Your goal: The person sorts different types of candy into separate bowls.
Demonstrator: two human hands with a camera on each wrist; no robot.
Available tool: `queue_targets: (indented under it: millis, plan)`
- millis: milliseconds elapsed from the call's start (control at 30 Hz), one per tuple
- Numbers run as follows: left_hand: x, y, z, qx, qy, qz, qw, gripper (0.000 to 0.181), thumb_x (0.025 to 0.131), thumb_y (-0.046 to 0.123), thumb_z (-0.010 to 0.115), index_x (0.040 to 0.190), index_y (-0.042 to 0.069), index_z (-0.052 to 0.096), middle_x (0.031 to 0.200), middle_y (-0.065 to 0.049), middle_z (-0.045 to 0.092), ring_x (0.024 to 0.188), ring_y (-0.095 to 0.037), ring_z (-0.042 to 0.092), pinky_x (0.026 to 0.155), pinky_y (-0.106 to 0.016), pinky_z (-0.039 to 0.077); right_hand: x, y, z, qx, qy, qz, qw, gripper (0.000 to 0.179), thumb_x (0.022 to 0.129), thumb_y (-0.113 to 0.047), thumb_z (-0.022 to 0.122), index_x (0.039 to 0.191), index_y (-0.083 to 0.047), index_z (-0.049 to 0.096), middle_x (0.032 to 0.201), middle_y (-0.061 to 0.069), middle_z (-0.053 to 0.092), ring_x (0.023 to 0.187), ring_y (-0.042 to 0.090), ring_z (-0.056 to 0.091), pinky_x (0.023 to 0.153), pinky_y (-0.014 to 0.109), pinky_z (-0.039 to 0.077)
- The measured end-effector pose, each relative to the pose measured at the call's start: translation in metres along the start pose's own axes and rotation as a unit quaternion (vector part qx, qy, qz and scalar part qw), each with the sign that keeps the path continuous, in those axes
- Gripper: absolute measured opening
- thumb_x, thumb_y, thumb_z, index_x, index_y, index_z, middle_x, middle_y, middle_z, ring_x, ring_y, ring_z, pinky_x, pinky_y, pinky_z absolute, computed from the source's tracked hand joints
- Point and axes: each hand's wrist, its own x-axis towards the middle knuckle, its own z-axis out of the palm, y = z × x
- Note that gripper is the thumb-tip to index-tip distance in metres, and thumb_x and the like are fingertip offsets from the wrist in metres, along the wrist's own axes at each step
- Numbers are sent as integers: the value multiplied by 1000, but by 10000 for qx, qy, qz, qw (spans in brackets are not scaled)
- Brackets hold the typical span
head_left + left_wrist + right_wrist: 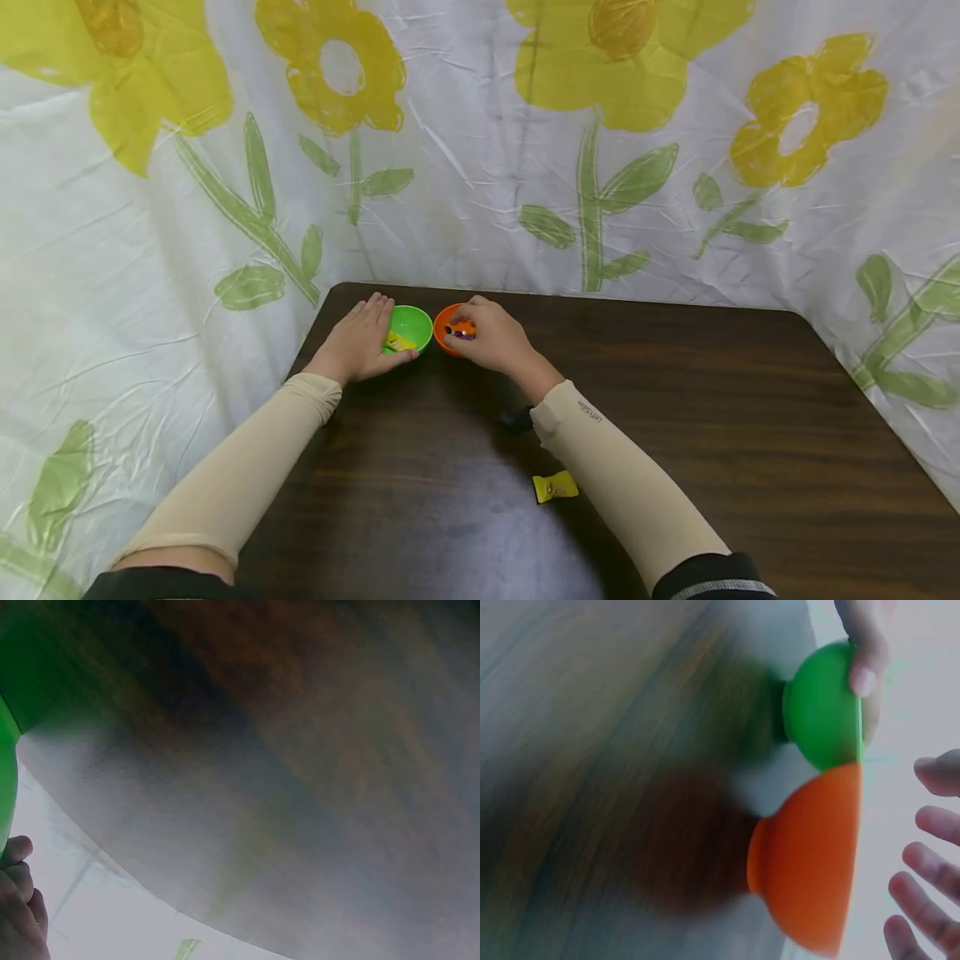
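Note:
In the head view my left hand [360,340] rests on the left side of a green bowl [413,320], fingers stretched out and thumb along the near rim. Inside that bowl lies a yellow-wrapped piece [400,342]. My right hand [491,335] hovers over an orange bowl [444,318] with dark purple wrapped pieces [461,333] in it. Seen from the right wrist, the right fingers [922,900] are spread loosely above the rim of the orange bowl [810,862], with nothing between them. The two bowls stand side by side, rims meeting.
A yellow wrapped packet [556,487] lies on the dark wooden table [712,400], close to my right forearm. The bowls stand near the table's far left corner. Behind the table hangs a white cloth [465,217] with yellow flowers.

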Motion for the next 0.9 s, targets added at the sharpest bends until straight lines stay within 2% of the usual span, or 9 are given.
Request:
queue_targets:
  millis: [200, 400, 500, 700, 800, 900]
  plan:
    - [0, -1, 0, -30, -42, -46, 10000, 115, 97, 81, 44, 165, -9, 21, 173, -26, 26, 165, -41, 19, 135, -52, 18, -21, 6, -14, 14, -140, -189, 9997, 35, 96, -36, 79, 120, -10, 78, 120, 11, 68, 106, 30, 68, 84, 43, 60]
    - [0, -1, 1, -12, -30, -35, 10000, 115, 97, 81, 44, 165, -9, 21, 173, -26, 26, 164, -41, 19, 135, -52, 17, -48, 13, -25, 83, -373, -240, 9990, 32, 95, -34, 81, 117, -11, 78, 119, 8, 68, 97, 22, 63, 80, 38, 58]
    - [1, 0, 1, 0, -45, -25, 10000, 116, 97, 81, 44, 166, -9, 20, 173, -26, 25, 164, -41, 19, 135, -52, 17, -65, 17, -31, -81, -534, -184, 9984, 31, 95, -35, 81, 118, -13, 78, 117, 5, 68, 96, 19, 63, 80, 37, 59]
    - [0, 0, 0, 83, -105, -46, 9999, 116, 97, 81, 43, 165, -9, 20, 174, -27, 23, 164, -42, 18, 135, -52, 17, -97, 29, -34, -483, -854, -84, 9951, 39, 95, -39, 80, 125, -13, 76, 122, 4, 68, 102, 25, 69, 83, 43, 61]
    - [0, 0, 0, 90, -113, -54, 9999, 115, 97, 81, 42, 165, -10, 20, 174, -28, 22, 164, -43, 18, 135, -53, 16, -111, 33, -35, -786, -936, -100, 9925, 40, 95, -40, 80, 125, -14, 77, 121, 3, 69, 97, 21, 69, 79, 41, 61]
    - [1, 1, 0, 112, -100, -48, 9999, 115, 98, 81, 42, 165, -10, 21, 174, -28, 23, 164, -43, 19, 135, -53, 16, -123, 34, -36, -999, -1009, -150, 9898, 38, 94, -40, 81, 123, -15, 77, 118, 3, 70, 86, 14, 64, 69, 34, 58]
